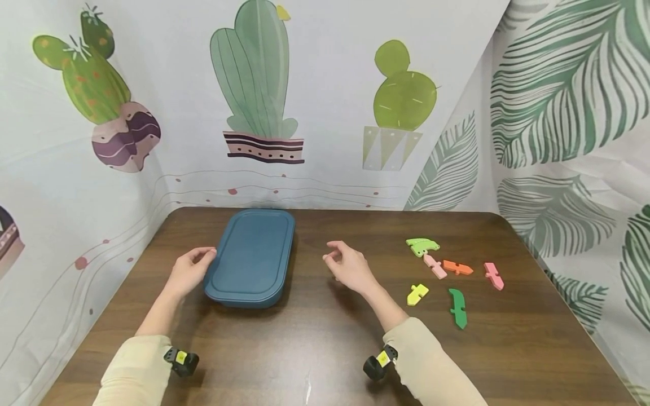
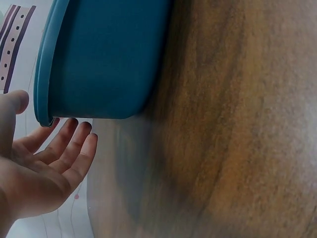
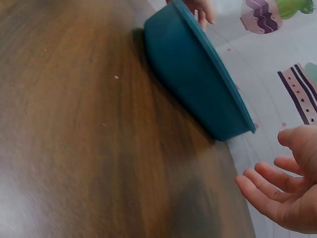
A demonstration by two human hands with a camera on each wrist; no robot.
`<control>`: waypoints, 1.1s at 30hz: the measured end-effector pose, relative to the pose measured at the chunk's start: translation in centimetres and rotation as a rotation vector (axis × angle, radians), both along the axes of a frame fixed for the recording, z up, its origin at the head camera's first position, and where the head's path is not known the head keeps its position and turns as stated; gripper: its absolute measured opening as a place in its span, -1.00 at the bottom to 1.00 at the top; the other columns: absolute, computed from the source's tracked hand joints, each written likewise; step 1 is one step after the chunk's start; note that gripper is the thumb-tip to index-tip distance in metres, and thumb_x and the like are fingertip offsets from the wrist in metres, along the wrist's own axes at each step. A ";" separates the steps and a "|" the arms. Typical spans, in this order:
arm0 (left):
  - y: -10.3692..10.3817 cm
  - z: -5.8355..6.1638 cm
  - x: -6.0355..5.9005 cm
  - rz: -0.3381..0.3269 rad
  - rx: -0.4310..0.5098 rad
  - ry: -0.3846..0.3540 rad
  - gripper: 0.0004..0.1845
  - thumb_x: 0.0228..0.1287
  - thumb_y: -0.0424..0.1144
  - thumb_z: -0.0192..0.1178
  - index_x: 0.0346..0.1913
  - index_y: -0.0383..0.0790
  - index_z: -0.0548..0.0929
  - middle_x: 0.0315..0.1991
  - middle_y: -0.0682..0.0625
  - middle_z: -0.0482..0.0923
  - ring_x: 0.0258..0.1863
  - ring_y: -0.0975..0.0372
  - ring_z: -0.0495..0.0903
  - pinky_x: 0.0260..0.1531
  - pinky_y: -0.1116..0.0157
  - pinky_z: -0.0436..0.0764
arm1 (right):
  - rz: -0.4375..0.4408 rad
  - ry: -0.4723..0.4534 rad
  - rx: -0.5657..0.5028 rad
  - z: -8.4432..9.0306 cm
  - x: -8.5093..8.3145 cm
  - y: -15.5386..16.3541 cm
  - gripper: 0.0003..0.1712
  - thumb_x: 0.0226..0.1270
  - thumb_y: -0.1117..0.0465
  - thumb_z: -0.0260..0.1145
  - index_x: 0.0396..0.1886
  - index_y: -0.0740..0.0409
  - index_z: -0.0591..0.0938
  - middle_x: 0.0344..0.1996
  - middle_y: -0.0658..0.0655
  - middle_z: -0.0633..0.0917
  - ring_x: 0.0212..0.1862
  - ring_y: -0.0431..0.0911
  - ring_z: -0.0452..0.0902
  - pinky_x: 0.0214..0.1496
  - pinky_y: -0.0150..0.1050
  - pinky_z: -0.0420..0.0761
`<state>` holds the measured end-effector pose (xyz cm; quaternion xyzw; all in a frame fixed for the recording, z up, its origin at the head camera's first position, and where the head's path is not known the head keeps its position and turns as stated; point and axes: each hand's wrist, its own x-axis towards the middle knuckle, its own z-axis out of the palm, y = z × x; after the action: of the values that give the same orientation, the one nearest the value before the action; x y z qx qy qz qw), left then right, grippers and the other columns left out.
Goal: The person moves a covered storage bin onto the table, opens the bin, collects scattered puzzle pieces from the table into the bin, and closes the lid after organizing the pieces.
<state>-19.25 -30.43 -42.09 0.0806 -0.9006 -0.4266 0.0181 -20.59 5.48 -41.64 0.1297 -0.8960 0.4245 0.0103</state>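
A blue lidded box (image 1: 251, 254) lies on the left part of the table with its lid on. Right at its left rim are the fingertips of my left hand (image 1: 190, 272). In the left wrist view, that hand's fingers (image 2: 79, 153) are relaxed below the lid's edge, the thumb apart from them. My right hand (image 1: 351, 267) hovers over the table to the right of the box, fingers loosely bent and holding nothing. From the right wrist, the box's side wall (image 3: 193, 74) shows, apart from the right hand (image 3: 292, 183).
Right of my right hand lie several small flat pieces: light green (image 1: 422, 246), pale pink (image 1: 434, 266), orange (image 1: 457, 267), pink (image 1: 493, 276), yellow (image 1: 417, 294) and dark green (image 1: 458, 308). The brown wooden table (image 1: 294, 349) meets a cactus-print cloth (image 1: 330, 113) at the back.
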 end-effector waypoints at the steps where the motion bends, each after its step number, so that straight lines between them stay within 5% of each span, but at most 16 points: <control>1: 0.0 0.0 0.0 0.000 0.004 0.000 -0.42 0.36 0.10 -0.11 0.17 -0.32 0.44 0.12 -0.28 0.45 0.11 -0.03 0.40 -0.01 0.18 0.44 | 0.005 -0.008 -0.002 -0.1 0.1 -0.2 -0.57 0.28 0.11 0.18 0.11 0.15 0.49 -0.23 0.06 0.69 -0.42 -0.20 0.65 -0.22 -0.18 0.61; 10: 0.2 -0.2 0.0 -0.014 0.028 -0.021 -0.40 0.35 0.12 -0.10 0.21 -0.31 0.41 0.17 -0.30 0.40 0.17 -0.08 0.35 0.12 0.03 0.37 | 0.032 -0.112 -0.082 -0.5 0.6 -2.2 -0.52 0.29 0.11 0.17 0.17 0.19 0.43 -0.16 0.17 0.66 -0.60 -0.06 0.64 -0.60 -0.37 0.58; 17: 0.3 -0.4 0.0 -0.005 0.028 -0.033 -0.40 0.36 0.09 -0.12 0.23 -0.32 0.39 0.17 -0.31 0.40 0.18 -0.08 0.34 0.13 0.03 0.36 | 0.043 -0.189 -0.171 -0.6 1.1 -3.5 -0.50 0.30 0.11 0.16 0.18 0.22 0.41 -0.13 0.20 0.62 -0.62 -0.10 0.61 -0.51 -0.17 0.65; 33: 0.3 -0.6 -0.1 -0.006 0.097 -0.105 -0.38 0.39 0.06 -0.18 0.27 -0.37 0.33 0.26 -0.31 0.29 0.27 -0.07 0.24 0.21 0.01 0.28 | 0.032 -0.264 -0.268 -0.7 1.5 -6.1 -0.47 0.28 0.10 0.20 0.19 0.25 0.41 -0.14 0.21 0.63 -0.57 -0.04 0.63 -0.52 -0.22 0.65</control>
<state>-19.38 -30.10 -42.67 0.1013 -0.8789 -0.4648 -0.0345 -19.11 -0.63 -42.38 0.0846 -0.8229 0.5535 -0.0967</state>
